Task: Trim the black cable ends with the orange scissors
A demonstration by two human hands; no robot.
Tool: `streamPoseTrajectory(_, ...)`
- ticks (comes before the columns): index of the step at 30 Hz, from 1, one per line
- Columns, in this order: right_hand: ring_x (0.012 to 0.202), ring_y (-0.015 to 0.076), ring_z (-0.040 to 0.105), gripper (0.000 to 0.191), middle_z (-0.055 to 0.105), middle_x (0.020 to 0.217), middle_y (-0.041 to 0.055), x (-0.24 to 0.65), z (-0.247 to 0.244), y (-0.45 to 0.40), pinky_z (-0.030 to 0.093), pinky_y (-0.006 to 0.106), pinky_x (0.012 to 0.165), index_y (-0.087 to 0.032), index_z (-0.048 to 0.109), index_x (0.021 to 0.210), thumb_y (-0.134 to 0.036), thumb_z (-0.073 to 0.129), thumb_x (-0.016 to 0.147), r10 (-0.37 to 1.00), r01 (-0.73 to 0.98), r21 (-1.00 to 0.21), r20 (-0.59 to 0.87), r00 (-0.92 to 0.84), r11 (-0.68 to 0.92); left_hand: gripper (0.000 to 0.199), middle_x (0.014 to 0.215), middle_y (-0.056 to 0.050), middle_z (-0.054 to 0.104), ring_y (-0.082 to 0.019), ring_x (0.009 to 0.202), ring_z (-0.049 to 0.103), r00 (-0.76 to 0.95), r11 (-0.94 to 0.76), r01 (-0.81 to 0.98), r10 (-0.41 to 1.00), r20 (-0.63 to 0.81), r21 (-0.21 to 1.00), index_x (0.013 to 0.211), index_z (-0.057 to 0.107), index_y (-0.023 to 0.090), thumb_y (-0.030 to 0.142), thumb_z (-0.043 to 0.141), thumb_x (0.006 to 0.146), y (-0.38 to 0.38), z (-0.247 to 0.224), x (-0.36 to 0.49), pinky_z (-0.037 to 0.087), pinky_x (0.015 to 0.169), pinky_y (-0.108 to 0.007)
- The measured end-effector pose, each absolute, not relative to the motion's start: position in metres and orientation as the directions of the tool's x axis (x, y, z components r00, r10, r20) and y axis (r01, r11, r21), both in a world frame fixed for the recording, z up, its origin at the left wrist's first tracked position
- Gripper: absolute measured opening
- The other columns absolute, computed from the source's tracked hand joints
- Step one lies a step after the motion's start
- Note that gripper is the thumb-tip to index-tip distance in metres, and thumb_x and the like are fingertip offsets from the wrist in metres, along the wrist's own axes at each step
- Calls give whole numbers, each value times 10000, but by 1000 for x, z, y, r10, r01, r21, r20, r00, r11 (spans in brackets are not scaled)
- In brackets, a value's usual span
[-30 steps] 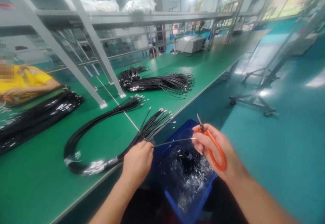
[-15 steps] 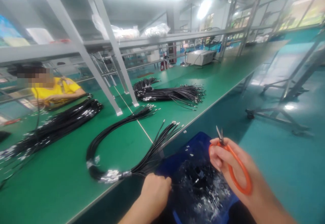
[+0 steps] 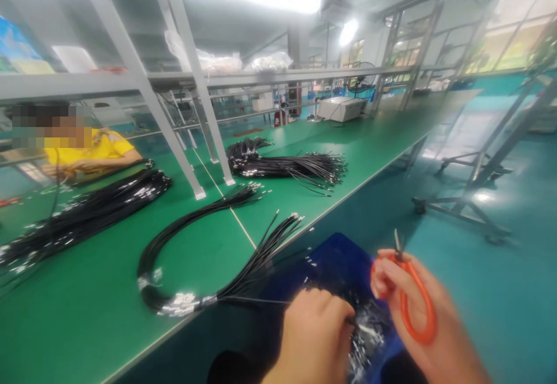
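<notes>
At far left, a person in yellow [image 3: 98,146] is behind a thick cable bundle [image 3: 91,216]. A shelf post [image 3: 169,140] stands on the green surface [image 3: 195,256], beyond a C-shaped cable bundle [image 3: 150,256]. From this, one black cable [image 3: 261,300] runs to the left hand [image 3: 315,332], clamped on it over a blue bin [image 3: 337,250] holding pale clippings [image 3: 365,337]. The right hand [image 3: 398,279] grips orange-handled scissors [image 3: 429,329]; a wheeled frame [image 3: 465,216] stands farther right.
</notes>
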State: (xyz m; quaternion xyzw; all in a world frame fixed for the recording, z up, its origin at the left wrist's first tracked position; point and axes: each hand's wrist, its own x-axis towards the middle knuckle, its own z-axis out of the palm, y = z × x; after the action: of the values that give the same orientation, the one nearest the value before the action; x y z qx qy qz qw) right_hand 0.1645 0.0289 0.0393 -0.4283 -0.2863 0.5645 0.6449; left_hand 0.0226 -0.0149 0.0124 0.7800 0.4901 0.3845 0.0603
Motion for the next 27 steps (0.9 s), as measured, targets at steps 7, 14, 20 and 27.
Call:
streamPoseTrajectory(7, 485, 116, 472, 261, 578, 533, -38, 159, 17, 20, 395, 219, 455, -196, 625, 794, -263, 783, 598, 964, -444, -867, -265, 26, -226, 100, 691, -43, 653, -156, 649, 606, 169, -505, 414, 860, 481, 757, 709, 614, 173, 110, 555, 759, -21, 3, 18, 443, 587, -232)
streamPoseTrajectory(14, 553, 131, 546, 299, 677, 698, -12, 134, 19, 0, 444, 251, 544, -228, 624, 853, -226, 792, 606, 985, -403, -910, -147, 86, -100, 165, 515, 41, 524, -102, 447, 492, -39, 54, -64, 998, -56, 996, 579, 541, 173, 230, 663, 674, -8, 17, 5, 381, 459, -207)
streamPoseTrajectory(20, 582, 129, 575, 328, 680, 688, -20, 125, 25, 0, 463, 242, 561, -233, 622, 821, -234, 826, 564, 988, -467, -884, -103, 117, -37, 183, 525, 40, 534, -106, 519, 456, -2, 75, -29, 997, -75, 997, 561, 560, 160, 229, 691, 667, -9, 11, 2, 357, 521, -213)
streamPoseTrajectory(27, 551, 121, 559, 293, 644, 644, -27, 121, 28, -1, 449, 238, 544, -225, 600, 800, -252, 819, 607, 995, -505, -862, -86, 58, -45, 202, 531, 46, 529, -99, 526, 435, 20, 122, -32, 992, -122, 992, 574, 561, 153, 248, 716, 664, -10, 8, -1, 334, 525, -212)
